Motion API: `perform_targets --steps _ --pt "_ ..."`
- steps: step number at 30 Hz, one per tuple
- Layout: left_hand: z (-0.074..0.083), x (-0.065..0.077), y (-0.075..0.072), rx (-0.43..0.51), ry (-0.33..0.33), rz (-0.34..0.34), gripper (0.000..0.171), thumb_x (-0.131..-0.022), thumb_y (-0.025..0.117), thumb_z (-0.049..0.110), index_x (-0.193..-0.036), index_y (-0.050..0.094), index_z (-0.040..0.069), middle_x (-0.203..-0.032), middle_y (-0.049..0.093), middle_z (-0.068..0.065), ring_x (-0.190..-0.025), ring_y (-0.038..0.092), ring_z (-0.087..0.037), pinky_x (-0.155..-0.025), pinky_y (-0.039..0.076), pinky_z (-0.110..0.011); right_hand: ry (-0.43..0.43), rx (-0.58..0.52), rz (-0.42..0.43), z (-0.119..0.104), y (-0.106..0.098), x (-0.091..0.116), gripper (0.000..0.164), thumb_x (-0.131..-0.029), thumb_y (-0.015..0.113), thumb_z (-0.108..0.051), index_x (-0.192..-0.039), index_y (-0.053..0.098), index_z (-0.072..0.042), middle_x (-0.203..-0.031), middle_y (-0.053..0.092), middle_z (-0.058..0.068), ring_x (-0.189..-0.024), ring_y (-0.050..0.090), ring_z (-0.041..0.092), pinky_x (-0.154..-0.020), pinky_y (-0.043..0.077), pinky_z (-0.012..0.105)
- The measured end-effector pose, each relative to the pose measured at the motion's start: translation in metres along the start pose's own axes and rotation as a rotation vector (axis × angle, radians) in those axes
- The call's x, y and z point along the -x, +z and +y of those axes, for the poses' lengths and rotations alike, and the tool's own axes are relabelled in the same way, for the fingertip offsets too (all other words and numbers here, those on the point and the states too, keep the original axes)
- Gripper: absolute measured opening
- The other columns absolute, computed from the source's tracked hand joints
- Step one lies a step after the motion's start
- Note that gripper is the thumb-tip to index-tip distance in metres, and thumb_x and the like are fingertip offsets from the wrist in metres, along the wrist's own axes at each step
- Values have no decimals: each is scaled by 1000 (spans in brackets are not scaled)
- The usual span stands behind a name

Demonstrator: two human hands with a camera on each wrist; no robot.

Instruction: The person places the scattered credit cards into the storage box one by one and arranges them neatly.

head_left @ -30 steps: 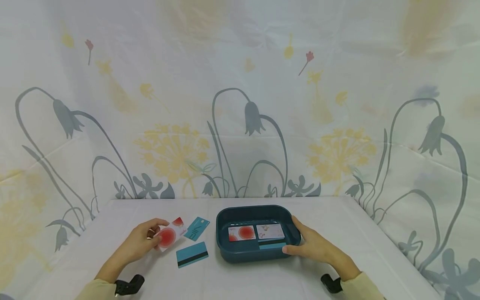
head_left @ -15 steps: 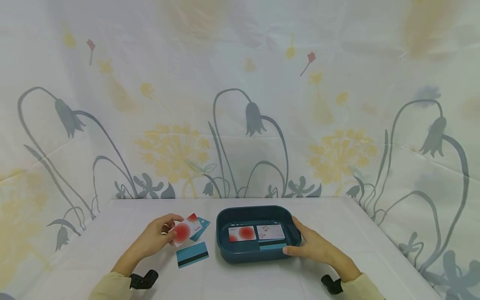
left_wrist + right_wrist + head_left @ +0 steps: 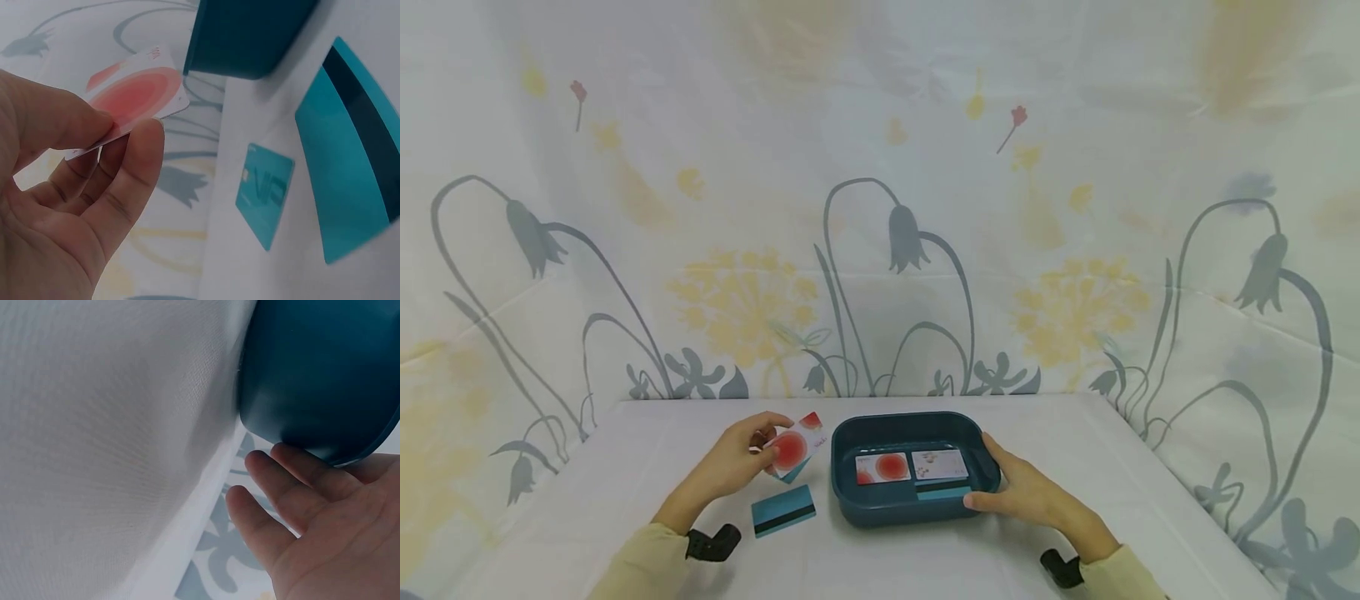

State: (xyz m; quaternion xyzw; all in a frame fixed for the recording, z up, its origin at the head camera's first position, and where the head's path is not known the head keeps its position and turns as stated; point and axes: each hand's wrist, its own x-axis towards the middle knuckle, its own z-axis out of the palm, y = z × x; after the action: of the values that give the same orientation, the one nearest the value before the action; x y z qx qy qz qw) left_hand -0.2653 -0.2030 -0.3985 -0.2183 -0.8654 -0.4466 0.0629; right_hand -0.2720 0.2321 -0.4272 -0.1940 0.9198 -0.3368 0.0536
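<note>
My left hand (image 3: 733,457) pinches a white card with a red circle (image 3: 792,450) between thumb and fingers, lifted above the table. In the head view it covers most of a teal card (image 3: 793,473); the left wrist view shows that teal card (image 3: 265,194) lying apart below. Nearer me lies another teal card with a black stripe (image 3: 784,511). A dark teal box (image 3: 887,515) stands to the right. Against its right end rests my right hand (image 3: 1037,493), thumb at the front wall; in the right wrist view its other fingers (image 3: 257,528) are fairly straight and spread.
Inside the box lie a red-circle card (image 3: 883,468), a white card with a floral print (image 3: 940,464) and a striped teal card (image 3: 943,491). A white cloth covers the table (image 3: 910,567). A flower-patterned curtain (image 3: 880,200) hangs behind.
My left hand has moved right and slightly away from me with the red-circle card, from beside the farther teal card to over it, closer to the box. The right hand stays at the box.
</note>
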Motion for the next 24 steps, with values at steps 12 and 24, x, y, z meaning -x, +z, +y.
perform_targets --steps 12,24 --pt "18 -22 14 24 30 -73 33 -88 59 -2 -120 59 7 -85 49 -7 -72 58 -17 -63 55 -34 16 8 -2 -1 -1 0 106 -79 71 -50 -151 12 0 -154 21 23 -138 23 43 -105 23 61" --pt "28 -36 33 75 63 -167 33 -89 57 -3 -121 59 6 -84 51 -8 -66 62 -19 -61 54 -39 2 25 -1 0 0 1 106 -79 69 -54 -152 12 -1 -154 21 23 -138 23 44 -105 24 62"
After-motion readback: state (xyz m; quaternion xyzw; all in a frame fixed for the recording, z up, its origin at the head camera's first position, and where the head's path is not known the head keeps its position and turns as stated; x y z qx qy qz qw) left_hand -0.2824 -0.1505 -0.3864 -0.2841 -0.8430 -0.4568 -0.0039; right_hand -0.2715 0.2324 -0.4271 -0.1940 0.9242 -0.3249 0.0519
